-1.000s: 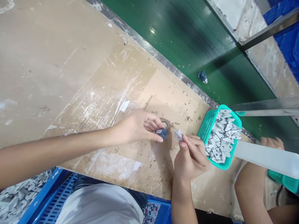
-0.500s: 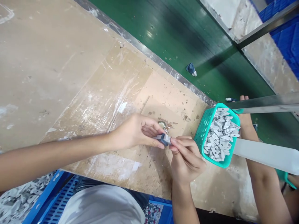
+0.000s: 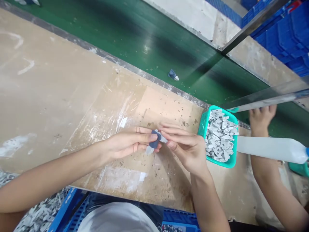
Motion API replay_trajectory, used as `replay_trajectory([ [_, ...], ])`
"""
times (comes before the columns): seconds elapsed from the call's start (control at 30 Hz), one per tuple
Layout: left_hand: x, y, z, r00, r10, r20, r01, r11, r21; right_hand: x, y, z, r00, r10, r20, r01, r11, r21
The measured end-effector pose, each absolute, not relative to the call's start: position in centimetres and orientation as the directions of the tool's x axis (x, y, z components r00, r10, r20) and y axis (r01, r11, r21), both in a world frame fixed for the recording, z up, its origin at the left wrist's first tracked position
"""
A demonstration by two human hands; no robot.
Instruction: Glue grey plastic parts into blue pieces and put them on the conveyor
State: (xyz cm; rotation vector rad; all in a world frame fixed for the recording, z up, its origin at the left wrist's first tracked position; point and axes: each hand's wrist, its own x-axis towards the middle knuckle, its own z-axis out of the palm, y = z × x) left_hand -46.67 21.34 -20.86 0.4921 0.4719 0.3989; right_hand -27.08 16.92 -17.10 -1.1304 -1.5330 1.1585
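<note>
Above the worn board, a small dark blue and light grey plastic piece [image 3: 156, 138] is between my two hands. My left hand [image 3: 131, 141] pinches its dark blue body between thumb and fingers. From the other side, the fingertips of my right hand [image 3: 187, 145] close on its pale grey end. Another light grey end sticks out below my left fingers. To the right of my right hand stands a turquoise basket [image 3: 232, 162], heaped with small grey plastic pieces [image 3: 219, 135].
Beyond the board [image 3: 48, 96] runs a green conveyor belt [image 3: 120, 35] carrying a blue and grey piece [image 3: 173, 74]. A white bottle [image 3: 270, 149] lies right of the basket. A co-worker's hand [image 3: 262, 116] reaches over the belt near a metal post [image 3: 256, 24]. Blue crates [image 3: 285, 38] stand behind.
The view has shifted. The piece is turned in my hands, its lower grey end now showing, and my right fingers have straightened along it. The co-worker's hand shows more fully beside the rail.
</note>
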Motion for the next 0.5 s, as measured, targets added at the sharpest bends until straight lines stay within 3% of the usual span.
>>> replay_trajectory([
  [0.27,-47.1,21.2,-21.2,0.789,0.479,-0.385,-0.293,0.844,0.449,-28.5,17.8,-16.8,-0.154,0.984,0.090,0.107,0.107,-0.989],
  [0.4,-47.0,20.9,-20.3,0.764,0.474,-0.439,-0.212,0.826,0.522,-28.3,16.4,-17.2,-0.142,0.986,0.087,0.128,0.105,-0.986],
  [0.5,-46.1,21.7,-19.4,0.698,0.518,-0.494,-0.085,0.745,0.662,-26.9,14.8,-17.6,-0.117,0.983,0.141,0.235,0.165,-0.958],
])
